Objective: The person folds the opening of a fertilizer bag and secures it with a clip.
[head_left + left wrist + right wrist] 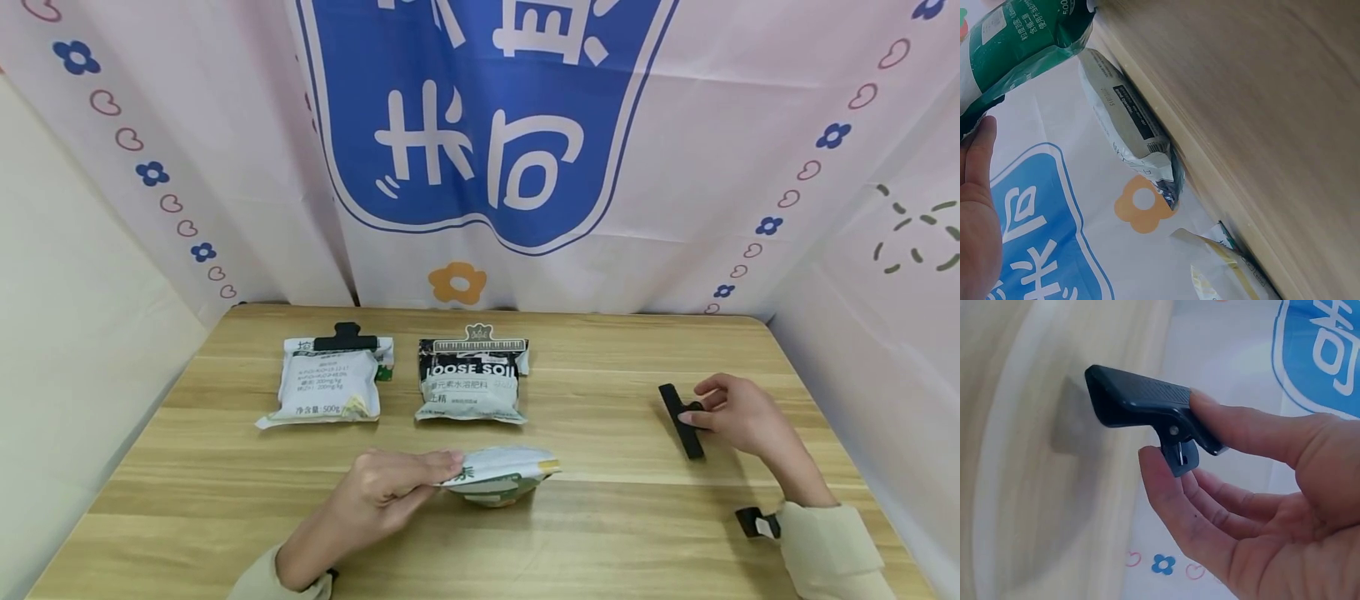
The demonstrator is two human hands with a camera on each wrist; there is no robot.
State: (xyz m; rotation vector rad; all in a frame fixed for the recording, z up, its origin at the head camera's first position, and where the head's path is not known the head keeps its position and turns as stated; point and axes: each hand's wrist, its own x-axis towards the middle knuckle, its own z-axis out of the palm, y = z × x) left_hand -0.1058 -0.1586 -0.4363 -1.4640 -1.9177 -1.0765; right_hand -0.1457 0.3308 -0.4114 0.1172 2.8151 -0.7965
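Observation:
My left hand (386, 492) pinches the upper edge of a white and green packet (495, 487) at the front middle of the table. In the left wrist view the packet's green back (1032, 37) carries white print, and part of that hand (979, 206) shows below it. On the right, my right hand (738, 412) holds a black bag clip (681, 425) just over the wood. The right wrist view has thumb and fingers (1179, 515) on the handles of the clip (1138, 400), its long bar pointing away from the palm.
A white packet (330, 387) with a black clip (345, 342) lies at the back left of the wooden table (600, 533). Beside it is a "LOOSE SOIL" packet (472, 398) with a patterned clip (480, 342) along its top. A printed curtain (675, 208) hangs behind.

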